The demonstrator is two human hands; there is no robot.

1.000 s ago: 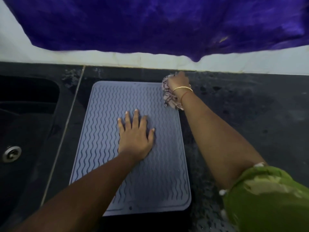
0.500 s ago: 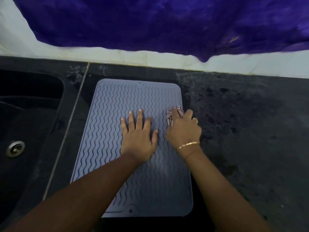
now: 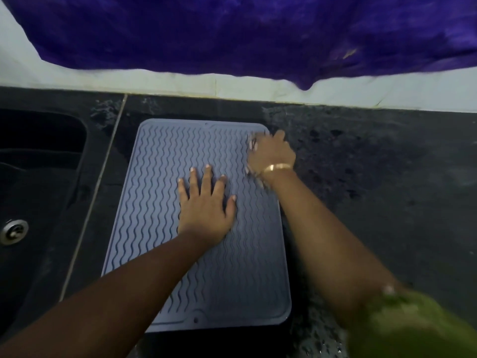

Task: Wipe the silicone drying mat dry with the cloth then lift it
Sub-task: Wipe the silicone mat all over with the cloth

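Note:
A grey-blue silicone drying mat [image 3: 160, 192] with wavy ridges lies flat on the black counter [image 3: 374, 177]. My left hand [image 3: 206, 210] presses flat on the mat's middle, fingers spread. My right hand [image 3: 272, 153] is near the mat's far right corner, closed on a bunched patterned cloth [image 3: 252, 143]. The cloth is mostly hidden under the hand and blurred; only a pale edge shows at the fingers.
A black sink [image 3: 33, 177] with a metal drain [image 3: 13, 231] lies left of the mat. A white tiled wall [image 3: 180, 81] runs along the counter's back, with a purple cloth [image 3: 232, 32] hanging over it. The counter right of the mat looks wet.
My right hand has swept with the cloth from the mat's far right corner back to the middle and then out to the far right corner again. The left hand has stayed put.

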